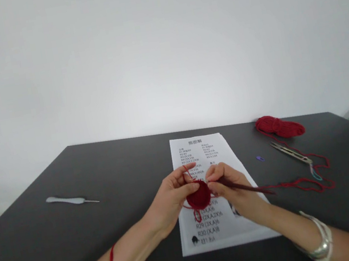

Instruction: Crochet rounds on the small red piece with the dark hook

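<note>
My left hand [174, 195] pinches a small round piece of dark red crochet [199, 197] between thumb and fingers, its index finger stretched out with red yarn over it. My right hand [229, 184] is closed around a dark reddish-brown crochet hook [245, 187], whose back end sticks out to the right. The hook's tip is at the right edge of the crochet piece, partly hidden by the fingers. A loose loop of red yarn [197, 215] hangs below the piece. Both hands are above a printed pattern sheet [227, 236].
A skein of red yarn [280, 126] lies at the back right, its strand trailing across the black table [127, 170]. Nearby are thread snips [291, 152] with a bluish cord and a small purple stitch marker [260, 158]. A white-handled hook [68, 199] lies on the left.
</note>
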The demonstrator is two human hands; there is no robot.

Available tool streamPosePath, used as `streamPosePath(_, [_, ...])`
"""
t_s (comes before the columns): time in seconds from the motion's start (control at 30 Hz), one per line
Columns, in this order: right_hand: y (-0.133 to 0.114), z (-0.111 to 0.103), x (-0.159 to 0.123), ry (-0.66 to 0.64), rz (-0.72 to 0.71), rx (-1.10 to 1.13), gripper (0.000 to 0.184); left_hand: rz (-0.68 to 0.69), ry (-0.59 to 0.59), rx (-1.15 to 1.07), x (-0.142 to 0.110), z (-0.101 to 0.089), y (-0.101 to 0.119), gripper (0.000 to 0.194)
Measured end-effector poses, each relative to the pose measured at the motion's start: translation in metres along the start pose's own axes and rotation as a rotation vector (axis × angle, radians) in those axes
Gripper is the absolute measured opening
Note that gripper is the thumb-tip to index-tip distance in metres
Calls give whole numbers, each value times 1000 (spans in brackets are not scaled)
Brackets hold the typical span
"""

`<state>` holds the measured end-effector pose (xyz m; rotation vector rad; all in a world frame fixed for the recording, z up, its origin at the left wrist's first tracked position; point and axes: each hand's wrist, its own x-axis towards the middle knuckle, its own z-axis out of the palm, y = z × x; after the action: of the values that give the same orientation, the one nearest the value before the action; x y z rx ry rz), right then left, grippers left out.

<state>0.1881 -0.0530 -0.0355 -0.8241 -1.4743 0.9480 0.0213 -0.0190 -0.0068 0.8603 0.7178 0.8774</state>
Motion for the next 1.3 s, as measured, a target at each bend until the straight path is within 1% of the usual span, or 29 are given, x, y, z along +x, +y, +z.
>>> streamPosePath(0.03, [-1,-1,1,10,65,80,10,14,-4,18,1,-1,1,46])
streamPosePath(0.1, [-5,-5,2,25,106,145,11,28,-23,52,1,-3,4,45])
streamPosePath(0.23, [-12,-11,4,29,116,82,12,-3,-70,121,2,-5,9,45])
streamPosePath(0.37, [-18,-16,5,-30,93,36,12,-51,-105,134,2,-6,12,47])
streamPosePath(0.53, [-23,-22,8,-114,104,66,15,-104,-162,130,2,-10,15,43])
streamPosePath(0.67, [-24,-28,9,-173,114,93,16,-148,-257,167,2,-14,18,38])
streamPosePath(0.77, [-22,-31,9,-218,156,152,13,-182,-338,214,2,-16,22,36])
streamPosePath(0.87, [-20,-31,11,-249,229,322,13,-187,-384,259,1,-17,25,36])
streamPosePath(0.93, [-19,-28,13,-247,280,474,14,-168,-370,277,1,-16,25,34])
streamPosePath(0.97, [-18,-26,14,-235,310,546,15,-143,-345,284,1,-15,23,33])
streamPosePath(1.03, [-17,-19,15,-191,381,660,17,-59,-267,303,2,-12,19,32])
streamPosePath(1.1, [-17,-10,14,-119,444,726,18,55,-169,318,2,-9,12,32])
streamPosePath(1.13, [-16,-5,12,-68,462,738,17,105,-127,322,2,-7,8,31])
streamPosePath(1.2, [-15,3,8,35,453,727,17,151,-71,327,2,-4,2,29])
streamPosePath(1.27, [-13,7,5,99,405,671,17,146,-42,323,1,-2,-2,29])
streamPosePath(1.3, [-12,7,4,107,381,635,17,134,-36,317,0,-1,-3,29])
